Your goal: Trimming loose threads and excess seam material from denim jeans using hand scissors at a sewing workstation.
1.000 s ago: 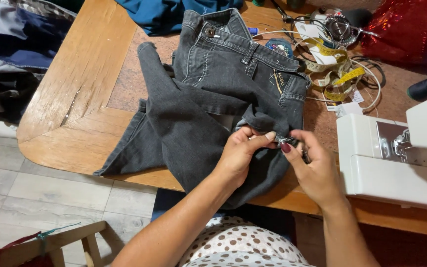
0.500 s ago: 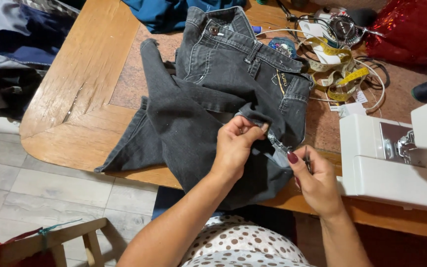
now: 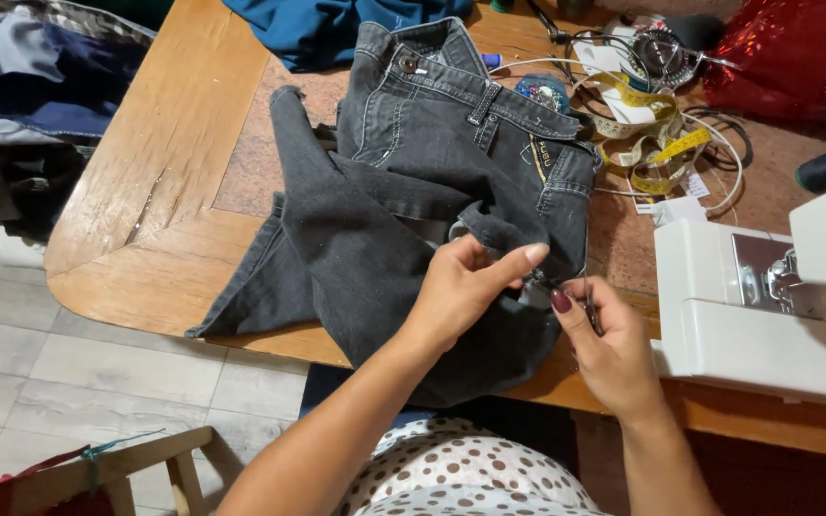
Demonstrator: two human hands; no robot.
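Jeans point(image 3: 403, 191), dark grey and crumpled, lie across the wooden table point(image 3: 155, 191), waistband toward twelve o'clock and a leg trailing toward seven o'clock over the table's near edge. The left hand point(image 3: 466, 287) pinches a fold of the denim near the table's edge, thumb and forefinger closed on the cloth. At its three o'clock the right hand point(image 3: 604, 344) is closed narrowly around a thin metal tool point(image 3: 587, 301), too small to identify, with its tip at the fabric. Half a second ago the two hands were a little farther apart, and the right one has since drawn closer to the pinched fold. At three o'clock from the hands stands a white sewing machine point(image 3: 767, 306). At one o'clock lies a yellow tape measure point(image 3: 662, 143) among cords. Blue cloth point(image 3: 336, 29) sits at twelve o'clock.
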